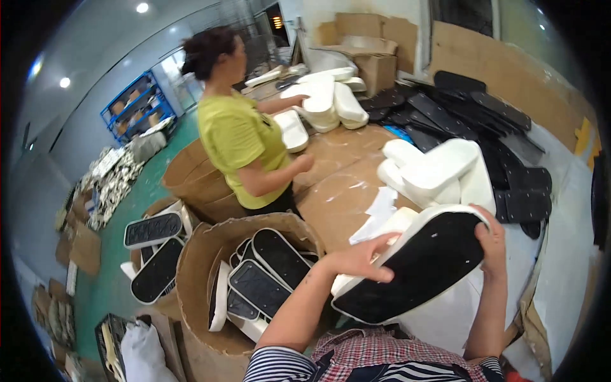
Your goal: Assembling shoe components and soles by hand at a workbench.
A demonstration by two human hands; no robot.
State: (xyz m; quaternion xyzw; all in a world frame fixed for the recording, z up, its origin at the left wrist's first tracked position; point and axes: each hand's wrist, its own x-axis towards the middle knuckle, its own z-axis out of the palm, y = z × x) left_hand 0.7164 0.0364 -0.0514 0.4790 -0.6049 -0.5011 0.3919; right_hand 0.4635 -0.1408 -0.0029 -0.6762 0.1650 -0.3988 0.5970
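Note:
A long white foam pad with a black, rounded-end backing (420, 267) is tilted in front of me, its black face turned up toward me. My left hand (372, 258) grips its left long edge, thumb on the black face and fingers over the white side. Around its far right end wraps my right hand (490, 242), thumb also lying on the black face. Just beyond it, several white foam pieces (439, 172) are heaped on the table. To their right spreads a pile of black oblong boards (458, 121) with small dots.
A round cardboard bin (191, 280) at my left holds several black-backed pads. More fill a second container (156, 248) beside it. A co-worker in a yellow-green shirt (238, 140) stands across, one hand on stacked white foam (321, 102). Cardboard (344, 165) covers the table.

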